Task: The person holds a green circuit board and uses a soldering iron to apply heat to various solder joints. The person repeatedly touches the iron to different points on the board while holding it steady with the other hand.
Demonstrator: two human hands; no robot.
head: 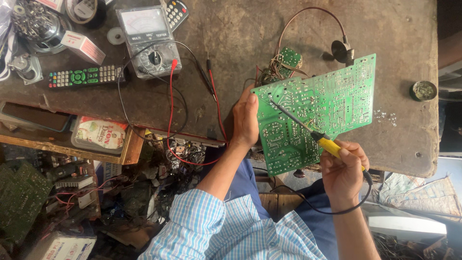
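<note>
A large green circuit board [332, 103] is tilted up over the worn table [250, 33], solder side facing me. My left hand [245, 120] grips its left edge, thumb on the board's face. My right hand [342, 171] holds a soldering iron [327, 143] by its yellow handle. The iron's thin dark tip rests on the board's upper left part near my left thumb. A black cord runs from the handle down around my right wrist. A smaller green board [288, 58] with bundled wires sits behind the big one.
An analogue multimeter [149, 41] with red and black probe leads lies at the upper left, next to a remote control [86, 76] and a small box [83, 46]. A small round tin [423, 90] sits at the right. Scrap boards and parts crowd the shelves below left.
</note>
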